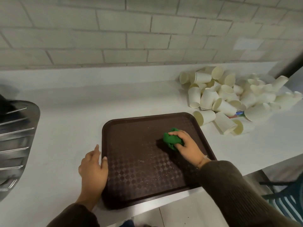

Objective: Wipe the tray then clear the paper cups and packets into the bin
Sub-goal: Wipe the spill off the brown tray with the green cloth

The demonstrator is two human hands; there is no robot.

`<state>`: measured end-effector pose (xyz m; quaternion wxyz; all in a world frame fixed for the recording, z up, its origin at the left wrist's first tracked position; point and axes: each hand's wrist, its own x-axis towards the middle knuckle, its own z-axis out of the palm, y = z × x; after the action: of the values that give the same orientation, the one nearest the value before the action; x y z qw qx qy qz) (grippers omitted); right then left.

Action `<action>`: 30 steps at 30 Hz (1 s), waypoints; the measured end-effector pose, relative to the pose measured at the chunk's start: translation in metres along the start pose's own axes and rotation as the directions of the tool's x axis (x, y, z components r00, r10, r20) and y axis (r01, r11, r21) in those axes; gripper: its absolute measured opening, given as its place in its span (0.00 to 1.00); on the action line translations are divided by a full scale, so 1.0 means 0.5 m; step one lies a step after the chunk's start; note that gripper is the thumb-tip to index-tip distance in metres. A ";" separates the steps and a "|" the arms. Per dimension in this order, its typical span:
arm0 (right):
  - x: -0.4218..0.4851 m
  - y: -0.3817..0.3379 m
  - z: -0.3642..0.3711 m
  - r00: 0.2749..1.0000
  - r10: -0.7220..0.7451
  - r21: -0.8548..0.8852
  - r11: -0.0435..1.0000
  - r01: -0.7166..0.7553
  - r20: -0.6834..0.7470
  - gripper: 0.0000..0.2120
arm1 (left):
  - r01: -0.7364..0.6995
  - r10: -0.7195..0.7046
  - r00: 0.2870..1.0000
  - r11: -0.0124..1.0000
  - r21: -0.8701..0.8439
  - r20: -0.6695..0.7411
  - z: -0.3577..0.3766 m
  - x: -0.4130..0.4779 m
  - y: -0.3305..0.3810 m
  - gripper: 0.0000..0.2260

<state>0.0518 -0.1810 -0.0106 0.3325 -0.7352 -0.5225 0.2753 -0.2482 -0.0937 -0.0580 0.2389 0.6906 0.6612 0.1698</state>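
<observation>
Tray: count 1. Dark brown, rectangular, with rounded corners and a low raised rim. The floor is embossed in a small diamond pattern. Pale specks and faint streaks lie across its middle and near half.
Tray position: flat on the white counter, at 6 o'clock in the view. Its near edge runs close along the counter's front edge.
Cloth: count 1. Green, bunched into a wad, down on the tray floor in the tray's 2 o'clock quarter.
Right hand: on the cloth. Its fingers curl over the wad and clutch it against the tray. Dark ribbed sleeve to the wrist.
Left hand: at the tray's 9 o'clock edge. Its fingers are straight and close together and lie along the outside of the rim. The thumb rests on the rim; nothing is held.
Paper cups: one loose heap, off-white, mostly tipped on their sides, at 2 o'clock from the tray. They overlap too much for an exact count, but there are well over twenty. The nearest cup lies just beside the tray's far right corner.
Packets: one small red-and-blue scrap shows under the heap. I cannot tell what it is.
Drainer: count 1. Ribbed steel, at 9 o'clock in the view, well apart from the tray.
Wall: pale brick-pattern tiles, at 12 o'clock behind the counter.
</observation>
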 end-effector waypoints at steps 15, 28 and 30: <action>0.488 -0.223 0.238 0.989 -0.087 -0.098 0.990 0.099 0.117 0.19 | -0.056 0.025 0.983 0.984 -0.166 -0.182 -0.064 0.157 0.037 0.19; 0.455 -0.206 0.278 0.971 -0.152 -0.128 0.976 0.177 0.182 0.20 | -0.133 0.107 0.987 0.964 -0.231 -0.124 -0.051 0.216 0.043 0.18; 0.371 -0.171 0.226 0.984 -0.136 -0.103 0.984 0.148 0.114 0.15 | -0.240 0.228 0.970 0.952 -0.192 -0.081 -0.036 0.235 0.071 0.17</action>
<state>-0.0272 0.0382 -0.0256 0.2815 -0.6975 -0.6054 0.2603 -0.2205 0.0246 -0.0328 0.2660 0.7313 0.5609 0.2824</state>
